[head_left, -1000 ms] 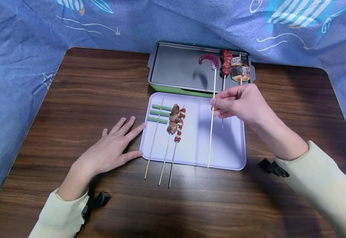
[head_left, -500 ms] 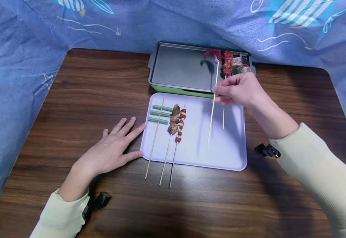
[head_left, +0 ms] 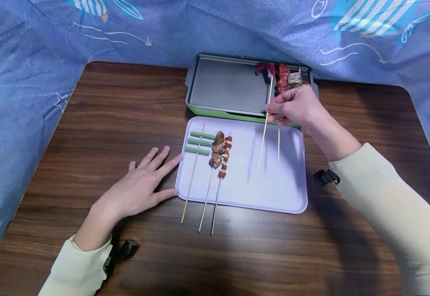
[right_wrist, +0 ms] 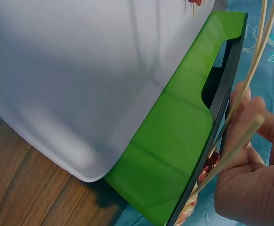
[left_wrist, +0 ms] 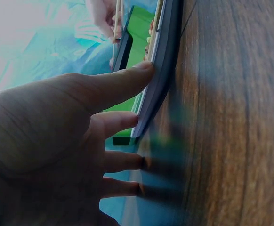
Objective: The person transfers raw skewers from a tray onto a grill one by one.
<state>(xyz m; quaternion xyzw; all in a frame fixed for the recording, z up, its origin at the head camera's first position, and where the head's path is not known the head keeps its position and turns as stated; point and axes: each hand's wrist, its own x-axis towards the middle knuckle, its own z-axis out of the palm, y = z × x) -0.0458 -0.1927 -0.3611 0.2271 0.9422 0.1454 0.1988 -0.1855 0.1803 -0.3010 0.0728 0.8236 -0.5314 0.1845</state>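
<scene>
In the head view my right hand (head_left: 296,106) pinches the stick of a tentacle skewer (head_left: 264,69), a curled purple-red octopus arm on bamboo. The tentacle is at the far part of the dark grill plate (head_left: 230,84), just left of a red meat skewer (head_left: 283,77). A fish-chunk skewer (head_left: 298,78) lies at the right end, partly hidden by the hand. The right wrist view shows sticks around the fingers (right_wrist: 243,101). My left hand (head_left: 137,187) rests with spread fingers at the left edge of the lavender tray (head_left: 270,181), thumb and forefinger touching its rim.
On the tray's left half lie a green bean skewer (head_left: 199,142), a brown chunk skewer (head_left: 216,153) and a thin red-and-white skewer (head_left: 225,158). Their sticks overhang the near rim. The grill's green base (right_wrist: 174,122) stands behind the tray. A blue patterned cloth (head_left: 163,33) hangs behind.
My right hand has moved away from me with the tentacle skewer, bringing the tentacle right and lower, close beside the red meat skewer. The left hand stays put.
</scene>
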